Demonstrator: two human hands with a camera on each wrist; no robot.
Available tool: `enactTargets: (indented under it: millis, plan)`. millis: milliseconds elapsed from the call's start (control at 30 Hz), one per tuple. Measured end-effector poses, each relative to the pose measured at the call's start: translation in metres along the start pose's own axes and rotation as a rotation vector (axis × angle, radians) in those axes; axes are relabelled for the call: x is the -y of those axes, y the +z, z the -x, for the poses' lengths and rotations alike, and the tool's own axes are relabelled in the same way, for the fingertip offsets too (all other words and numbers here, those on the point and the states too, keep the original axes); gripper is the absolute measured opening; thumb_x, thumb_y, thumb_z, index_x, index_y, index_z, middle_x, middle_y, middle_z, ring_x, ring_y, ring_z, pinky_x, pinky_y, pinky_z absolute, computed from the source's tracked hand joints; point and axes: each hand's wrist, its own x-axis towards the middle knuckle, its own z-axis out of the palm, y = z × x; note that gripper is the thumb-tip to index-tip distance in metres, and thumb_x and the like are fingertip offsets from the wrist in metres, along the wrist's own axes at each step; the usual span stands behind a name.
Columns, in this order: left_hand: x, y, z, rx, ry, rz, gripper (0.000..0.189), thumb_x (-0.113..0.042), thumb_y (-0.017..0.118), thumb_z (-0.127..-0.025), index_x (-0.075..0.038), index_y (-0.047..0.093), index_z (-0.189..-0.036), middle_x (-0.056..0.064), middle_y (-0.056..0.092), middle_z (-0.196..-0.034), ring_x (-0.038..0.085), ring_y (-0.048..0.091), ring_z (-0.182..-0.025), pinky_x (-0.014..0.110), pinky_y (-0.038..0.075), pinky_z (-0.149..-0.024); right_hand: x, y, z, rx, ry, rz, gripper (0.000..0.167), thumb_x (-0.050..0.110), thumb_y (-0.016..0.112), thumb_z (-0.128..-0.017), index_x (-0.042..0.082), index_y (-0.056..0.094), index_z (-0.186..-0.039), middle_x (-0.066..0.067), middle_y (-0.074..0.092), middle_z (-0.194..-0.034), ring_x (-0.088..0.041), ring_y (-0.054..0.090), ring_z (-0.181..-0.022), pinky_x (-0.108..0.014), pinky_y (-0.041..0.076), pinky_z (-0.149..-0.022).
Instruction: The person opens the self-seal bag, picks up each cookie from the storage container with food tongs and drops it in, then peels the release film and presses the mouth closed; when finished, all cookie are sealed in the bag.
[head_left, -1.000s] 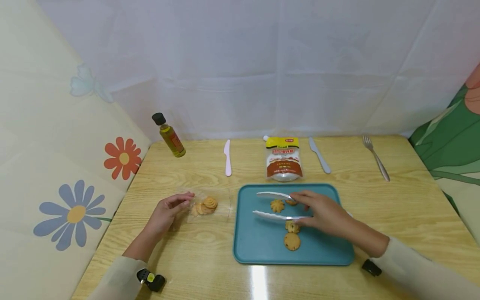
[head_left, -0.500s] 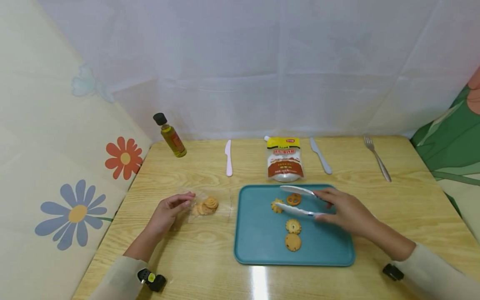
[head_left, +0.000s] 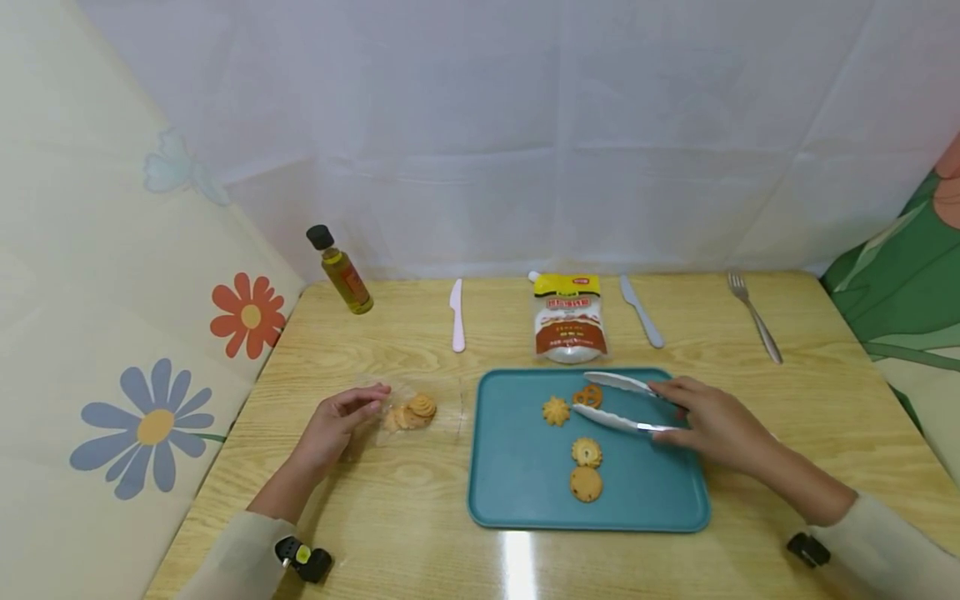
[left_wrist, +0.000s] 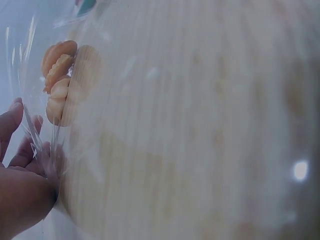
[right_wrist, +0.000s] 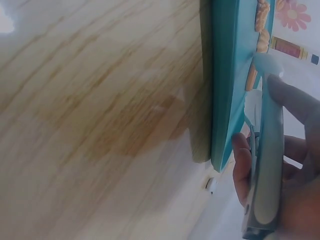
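My left hand [head_left: 330, 429] holds the edge of a clear plastic bag [left_wrist: 35, 65] with several cookies [head_left: 414, 411] inside, left of the tray. My right hand [head_left: 716, 421] grips a pair of tongs [head_left: 618, 421], thumb on one arm and fingers on the other. The white tips are spread on either side of a pretzel-shaped cookie [head_left: 588, 397] on the teal tray [head_left: 513, 500]. Just left of the tips lies a flower-shaped cookie [head_left: 556, 411]. Nearer the front, a scalloped cookie [head_left: 587, 452] and a round cookie [head_left: 586, 484] sit against each other.
Behind the tray stands a food pouch [head_left: 570, 321], with a grey knife [head_left: 641, 312] on its right. Farther right lies a fork [head_left: 753, 317]. A pink knife [head_left: 457, 317] and an oil bottle [head_left: 346, 275] are at the back left.
My right hand has drawn the tongs rightward, off the flower-shaped cookie and over to the pretzel-shaped one. The left hand and bag stay put.
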Motion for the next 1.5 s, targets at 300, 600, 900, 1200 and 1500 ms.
enactTargets:
  millis: [300,600,900,1200,1500]
  plan:
    - [-0.0007,-0.0008,-0.0015,0.006,-0.013,-0.008,0.041,-0.022,0.064,-0.104,0.008,0.064,-0.132,-0.013,0.068,-0.130,-0.009,0.048,-0.126,0.010,0.046,-0.099,0.0023,-0.0020,-0.0016,0.026,0.002,-0.012,0.072,0.034,0.087,-0.084,0.003,0.059,-0.144,-0.011,0.064,-0.119,-0.012,0.054,-0.081,-0.023,0.046,-0.062]
    - [-0.0044,0.0001,0.0000,0.000,-0.024,-0.009,0.039,-0.020,0.063,-0.105,0.008,0.064,-0.132,-0.004,0.067,-0.136,-0.004,0.048,-0.130,0.010,0.045,-0.099,0.0001,-0.0016,-0.0020,0.022,-0.009,-0.009,0.069,0.030,0.086,-0.086,0.003,0.060,-0.143,-0.012,0.065,-0.120,-0.011,0.053,-0.079,-0.023,0.046,-0.061]
    - [-0.0019,0.0011,0.0002,0.002,-0.005,-0.028,0.040,-0.021,0.064,-0.104,0.009,0.064,-0.131,0.001,0.066,-0.138,-0.007,0.049,-0.127,0.010,0.044,-0.100,0.0020,-0.0024,-0.0018,0.003,-0.015,-0.019,0.067,0.033,0.086,-0.085,0.004,0.062,-0.141,-0.009,0.066,-0.118,-0.010,0.053,-0.080,-0.024,0.045,-0.062]
    - [-0.0013,0.0006,0.0002,0.001,-0.011,-0.029,0.039,-0.022,0.064,-0.104,0.008,0.065,-0.131,-0.006,0.068,-0.135,-0.007,0.048,-0.129,0.009,0.044,-0.100,0.0029,-0.0039,-0.0024,0.003,-0.010,-0.014,0.068,0.034,0.085,-0.086,0.004,0.062,-0.142,-0.009,0.066,-0.117,-0.011,0.054,-0.080,-0.023,0.044,-0.062]
    - [-0.0011,0.0002,0.0008,0.003,-0.010,-0.027,0.041,-0.022,0.063,-0.104,0.008,0.064,-0.131,0.003,0.065,-0.140,0.000,0.047,-0.134,0.009,0.043,-0.101,0.0057,-0.0080,-0.0046,-0.003,-0.031,-0.023,0.067,0.033,0.085,-0.086,0.006,0.062,-0.142,-0.008,0.066,-0.116,-0.011,0.053,-0.078,-0.023,0.043,-0.060]
